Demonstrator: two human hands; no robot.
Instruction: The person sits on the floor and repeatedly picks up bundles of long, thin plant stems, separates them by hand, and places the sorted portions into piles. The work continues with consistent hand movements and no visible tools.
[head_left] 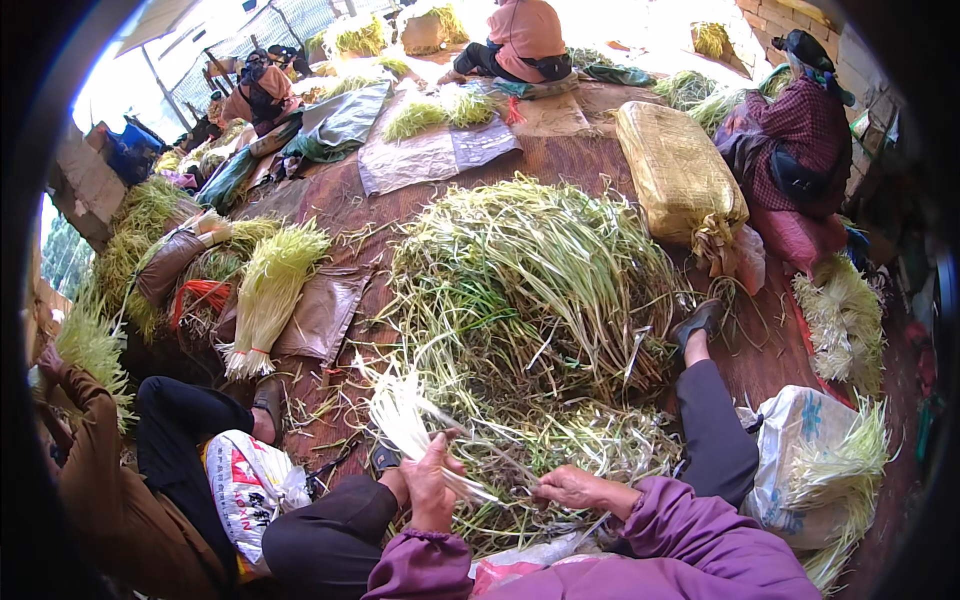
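Note:
My left hand [433, 482] is closed around a small bunch of pale stalks [400, 418] that look like blanched chives; their tips point up and away, and the white ends stick out below the fist. To its right, my right hand [580, 490] is pinched, with a thin stalk seeming to run from its fingertips toward the bunch; the fingertips are partly hard to make out. Beyond both hands rises a large heap of loose green and yellow chives [540, 270]. Shorter trimmings [610, 440] lie between my legs, under the hands.
A tied bundle of pale chives [275, 290] lies at left on brown sheeting. A white sack [800, 460] with more chives stands at right, a yellow woven bale [680, 180] farther back. A person in brown [120, 490] sits close at left; others sit farther off.

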